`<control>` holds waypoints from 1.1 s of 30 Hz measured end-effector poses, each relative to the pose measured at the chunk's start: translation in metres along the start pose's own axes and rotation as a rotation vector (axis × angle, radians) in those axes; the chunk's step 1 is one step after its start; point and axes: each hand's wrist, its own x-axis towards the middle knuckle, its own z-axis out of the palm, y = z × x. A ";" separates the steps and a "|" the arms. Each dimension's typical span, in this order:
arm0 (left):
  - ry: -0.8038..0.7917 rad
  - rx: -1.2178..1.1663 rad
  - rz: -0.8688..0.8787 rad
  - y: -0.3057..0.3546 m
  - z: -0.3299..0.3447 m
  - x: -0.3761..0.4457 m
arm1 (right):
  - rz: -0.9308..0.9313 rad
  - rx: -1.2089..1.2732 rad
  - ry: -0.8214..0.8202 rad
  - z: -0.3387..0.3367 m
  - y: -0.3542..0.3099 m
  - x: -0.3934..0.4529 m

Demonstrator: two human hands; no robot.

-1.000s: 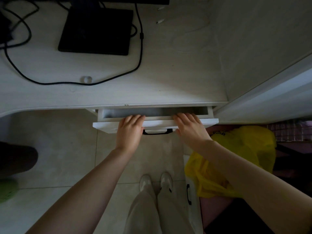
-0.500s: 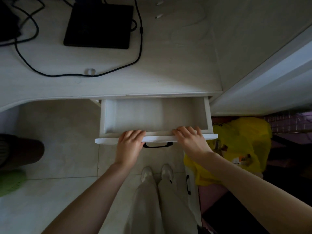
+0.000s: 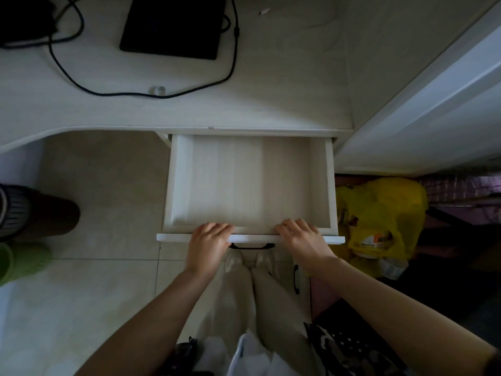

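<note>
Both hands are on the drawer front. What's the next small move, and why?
Probably pull no further and free one hand. The drawer stands far out from the desk, its bottom panel in view, while the left hand and right hand both grip its front edge; more pull looks needless.

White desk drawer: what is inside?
The white wooden drawer shows only bare bottom. The left hand and right hand grip its front edge, covering strips; its rear under the white desktop is hidden.
</note>
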 end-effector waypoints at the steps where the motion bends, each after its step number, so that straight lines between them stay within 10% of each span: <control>1: -0.006 0.000 -0.002 0.003 0.000 -0.004 | 0.003 -0.011 -0.006 0.002 0.000 -0.003; 16: -0.147 -0.145 -0.083 0.006 -0.006 -0.017 | -0.029 0.069 -0.132 -0.008 -0.001 -0.012; 33: 0.151 -0.473 -0.622 -0.041 -0.058 -0.089 | -0.312 -0.131 -0.022 -0.082 -0.102 0.058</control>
